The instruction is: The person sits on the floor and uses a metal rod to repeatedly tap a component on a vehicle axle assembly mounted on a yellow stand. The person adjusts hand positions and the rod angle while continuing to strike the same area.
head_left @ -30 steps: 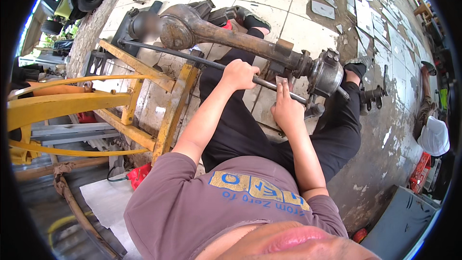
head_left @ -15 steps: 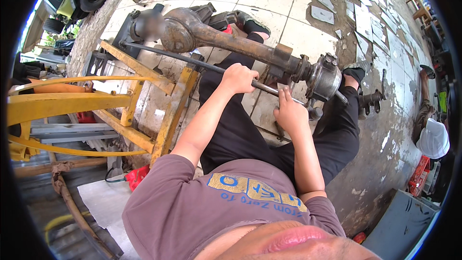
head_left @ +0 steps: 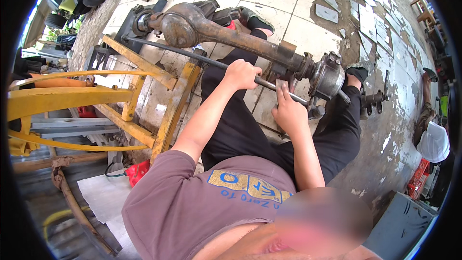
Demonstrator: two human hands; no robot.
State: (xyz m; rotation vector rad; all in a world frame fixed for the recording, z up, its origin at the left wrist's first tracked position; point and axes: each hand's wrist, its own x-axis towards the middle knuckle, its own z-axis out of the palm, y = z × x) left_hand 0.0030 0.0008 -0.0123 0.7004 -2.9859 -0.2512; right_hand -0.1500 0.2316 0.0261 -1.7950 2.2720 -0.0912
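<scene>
A long dark steel rod (head_left: pixel 192 59) runs slantwise across my lap, in front of a rusty vehicle axle (head_left: pixel 231 38) with a round housing. My left hand (head_left: pixel 242 74) is closed around the rod near its middle. Close to the rod's right end, my right hand (head_left: pixel 290 111) presses a small flat grey piece (head_left: pixel 279 84), like folded sandpaper, against it with the fingers. Part of that piece is hidden behind the fingers. Just beyond my right hand sits the axle's metal hub end (head_left: pixel 327 79).
To the left stands a yellow metal frame (head_left: pixel 72 100). A red container (head_left: pixel 138 173) lies by my left side. Broken tiles (head_left: pixel 327 13) are scattered at the far right. Another metal part (head_left: pixel 374 100) lies right of my leg. A person in a white cap (head_left: pixel 434 140) is at the right edge.
The view has shifted slightly. Both hands stay at about the same places on the rod, with the right hand's fingers moved only a little.
</scene>
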